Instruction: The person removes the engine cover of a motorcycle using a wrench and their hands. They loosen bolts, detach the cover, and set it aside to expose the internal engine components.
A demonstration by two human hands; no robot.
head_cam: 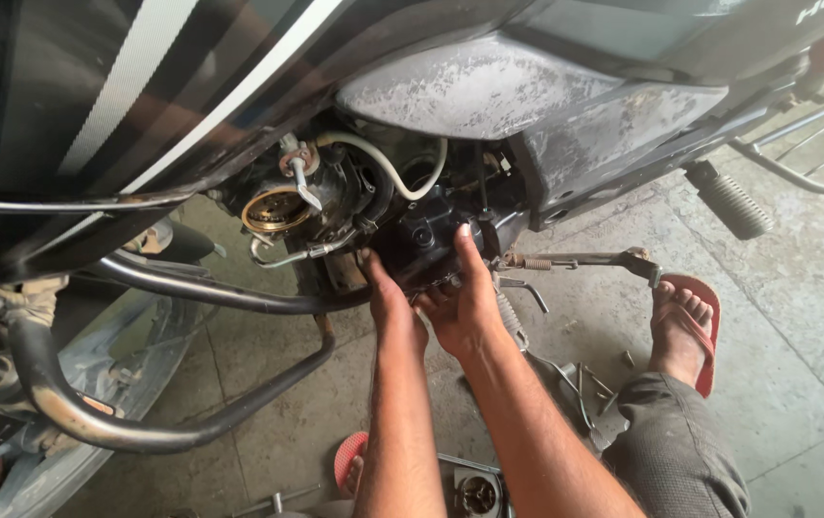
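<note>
Both my hands reach under a motorcycle and hold a black engine part [423, 240] below the carburettor area. My left hand [388, 297] grips the part's lower left side, thumb up against it. My right hand [465, 302] cups its lower right side, with the index finger stretched up along the black casing. A brass-coloured round fitting [275, 209] and a white hose [388, 168] sit just above and left of my hands. The fingertips under the part are hidden.
A dusty grey side panel [527, 96] hangs above. A curved metal crash guard [143, 422] runs at the left. A footpeg [730, 203] and kick lever [585, 261] stick out on the right. My foot in a red sandal [685, 326] rests on the concrete floor, loose tools [580, 384] beside it.
</note>
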